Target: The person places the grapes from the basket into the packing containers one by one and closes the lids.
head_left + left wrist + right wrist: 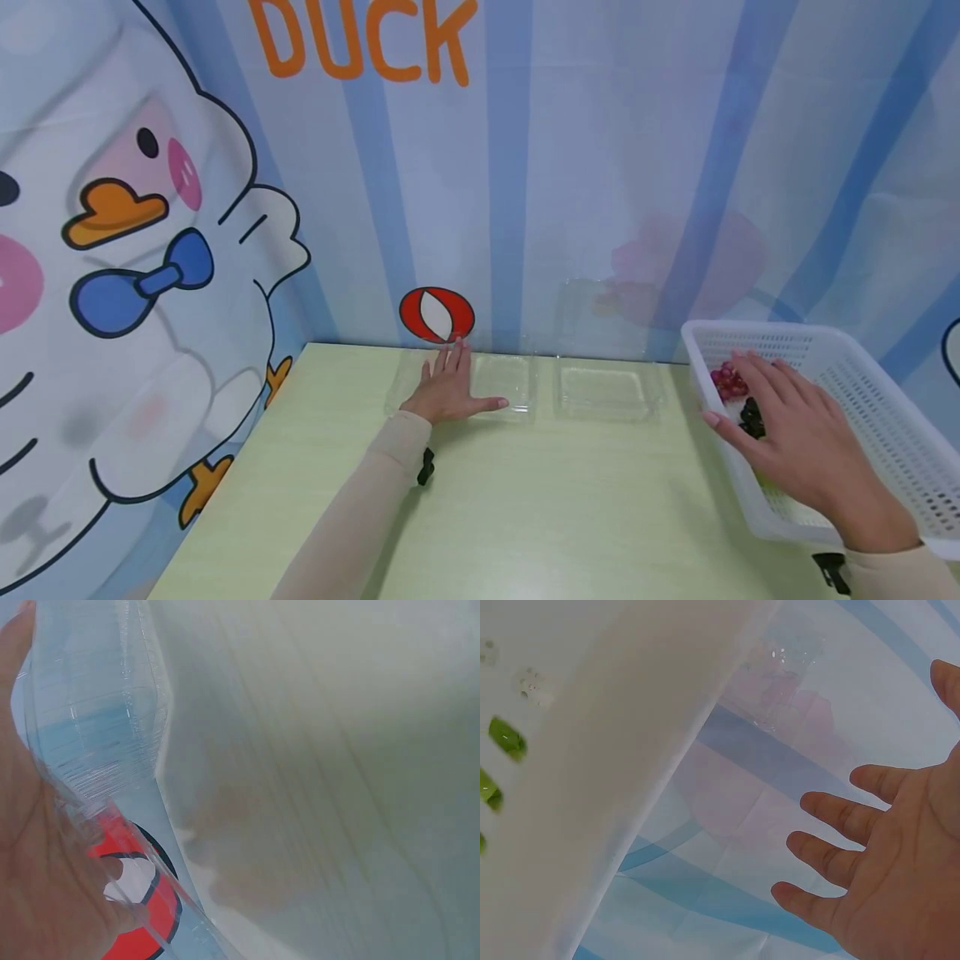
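My left hand lies over a clear plastic box at the back of the table, fingers straight and thumb spread sideways. In the left wrist view the box's clear wall shows right beside the palm. A second clear box stands to its right, its lid raised against the backdrop. Over the near left side of a white basket hovers my right hand, fingers extended and holding nothing. Beneath it are a red bunch, like grapes, and a dark bunch. Something green is mostly hidden.
A printed cloth backdrop rises straight behind the pale table. The basket takes up the right end, its perforated walls standing above the tabletop. Green pieces show through the basket's holes in the right wrist view.
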Action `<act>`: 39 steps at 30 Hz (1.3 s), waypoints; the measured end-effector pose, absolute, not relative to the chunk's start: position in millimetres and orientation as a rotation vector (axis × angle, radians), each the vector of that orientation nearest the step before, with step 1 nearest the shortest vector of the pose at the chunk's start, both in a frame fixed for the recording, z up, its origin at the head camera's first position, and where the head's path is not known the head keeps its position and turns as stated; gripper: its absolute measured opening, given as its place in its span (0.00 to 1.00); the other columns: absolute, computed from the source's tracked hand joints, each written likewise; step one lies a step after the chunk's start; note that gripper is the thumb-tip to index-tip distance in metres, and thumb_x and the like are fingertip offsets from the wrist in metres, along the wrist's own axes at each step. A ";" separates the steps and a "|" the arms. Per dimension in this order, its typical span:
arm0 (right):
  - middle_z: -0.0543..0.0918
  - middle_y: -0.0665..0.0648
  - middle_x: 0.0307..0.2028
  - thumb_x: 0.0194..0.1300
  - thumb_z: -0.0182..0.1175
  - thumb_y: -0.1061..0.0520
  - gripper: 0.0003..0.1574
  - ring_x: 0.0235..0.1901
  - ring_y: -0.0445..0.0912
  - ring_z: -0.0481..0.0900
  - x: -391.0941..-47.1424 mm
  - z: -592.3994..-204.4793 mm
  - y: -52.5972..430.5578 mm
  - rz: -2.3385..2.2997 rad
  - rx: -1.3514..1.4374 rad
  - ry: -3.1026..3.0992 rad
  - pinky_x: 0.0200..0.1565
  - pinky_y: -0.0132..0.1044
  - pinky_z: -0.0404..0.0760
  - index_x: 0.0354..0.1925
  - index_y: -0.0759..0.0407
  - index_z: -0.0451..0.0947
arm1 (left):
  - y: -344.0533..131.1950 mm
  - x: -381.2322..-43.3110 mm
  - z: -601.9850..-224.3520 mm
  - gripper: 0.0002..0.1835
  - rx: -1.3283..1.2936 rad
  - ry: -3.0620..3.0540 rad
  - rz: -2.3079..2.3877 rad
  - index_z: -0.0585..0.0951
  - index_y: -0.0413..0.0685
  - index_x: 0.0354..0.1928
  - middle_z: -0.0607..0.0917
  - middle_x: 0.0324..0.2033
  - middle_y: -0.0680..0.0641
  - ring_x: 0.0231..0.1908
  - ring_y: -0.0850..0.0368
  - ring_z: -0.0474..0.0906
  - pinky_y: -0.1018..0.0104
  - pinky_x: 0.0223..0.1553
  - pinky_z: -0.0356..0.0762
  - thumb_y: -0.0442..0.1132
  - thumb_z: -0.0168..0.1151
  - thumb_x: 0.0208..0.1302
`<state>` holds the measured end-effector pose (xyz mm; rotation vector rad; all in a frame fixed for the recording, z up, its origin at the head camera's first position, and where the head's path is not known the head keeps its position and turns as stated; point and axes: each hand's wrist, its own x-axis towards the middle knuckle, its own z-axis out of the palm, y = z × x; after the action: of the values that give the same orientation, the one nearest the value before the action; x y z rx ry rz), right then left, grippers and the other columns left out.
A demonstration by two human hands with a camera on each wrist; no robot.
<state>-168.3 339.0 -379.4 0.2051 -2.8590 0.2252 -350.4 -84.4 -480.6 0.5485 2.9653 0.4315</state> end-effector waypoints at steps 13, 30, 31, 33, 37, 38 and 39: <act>0.60 0.75 0.73 0.69 0.52 0.25 0.60 0.70 0.74 0.56 -171.2 -380.0 344.3 0.223 0.181 -2.906 0.62 0.75 0.54 0.81 0.57 0.46 | -84.4 -350.1 -479.5 0.69 0.535 2.938 0.447 0.40 0.42 0.81 0.39 0.82 0.43 0.80 0.38 0.35 0.34 0.75 0.39 0.82 0.54 0.53; 0.60 0.78 0.71 0.73 0.49 0.27 0.57 0.68 0.77 0.56 -176.5 -364.4 352.5 0.150 0.199 -2.975 0.61 0.77 0.55 0.81 0.59 0.45 | -85.5 -351.8 -476.8 0.71 0.516 2.905 0.479 0.38 0.43 0.81 0.37 0.82 0.43 0.80 0.38 0.33 0.33 0.75 0.39 0.83 0.54 0.52; 0.60 0.78 0.71 0.73 0.48 0.27 0.57 0.68 0.77 0.56 -176.8 -363.3 352.6 0.142 0.200 -2.979 0.61 0.77 0.55 0.81 0.59 0.45 | -85.4 -351.7 -477.0 0.71 0.514 2.905 0.477 0.37 0.44 0.81 0.37 0.82 0.43 0.80 0.38 0.33 0.33 0.75 0.39 0.83 0.54 0.52; 0.60 0.80 0.71 0.74 0.48 0.27 0.56 0.68 0.77 0.55 -177.8 -361.5 353.1 0.131 0.196 -2.990 0.61 0.77 0.54 0.81 0.60 0.45 | -85.4 -352.2 -477.8 0.71 0.512 2.903 0.480 0.37 0.44 0.82 0.37 0.82 0.43 0.80 0.38 0.33 0.33 0.75 0.38 0.83 0.55 0.51; 0.59 0.81 0.71 0.74 0.47 0.27 0.56 0.68 0.78 0.54 -179.2 -359.5 353.3 0.133 0.179 -3.006 0.61 0.77 0.52 0.81 0.59 0.44 | -85.4 -352.3 -477.2 0.72 0.508 2.894 0.485 0.37 0.44 0.82 0.37 0.82 0.44 0.80 0.37 0.33 0.33 0.75 0.38 0.83 0.55 0.51; 0.59 0.81 0.71 0.74 0.46 0.27 0.56 0.69 0.78 0.53 -179.5 -359.4 353.6 0.137 0.178 -3.009 0.61 0.77 0.52 0.81 0.59 0.43 | -85.5 -352.3 -476.9 0.72 0.507 2.891 0.488 0.38 0.44 0.82 0.37 0.82 0.44 0.80 0.37 0.33 0.33 0.75 0.38 0.83 0.55 0.51; 0.59 0.81 0.71 0.74 0.46 0.27 0.56 0.69 0.78 0.53 -179.8 -359.4 353.8 0.140 0.180 -3.011 0.61 0.78 0.51 0.81 0.59 0.44 | -85.5 -352.1 -476.5 0.72 0.505 2.890 0.487 0.37 0.44 0.82 0.37 0.82 0.44 0.80 0.37 0.33 0.33 0.75 0.38 0.83 0.55 0.51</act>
<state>-179.8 353.8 -359.4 0.1796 -3.0106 0.1404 -352.1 -85.5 -476.5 0.5048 2.8895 0.4874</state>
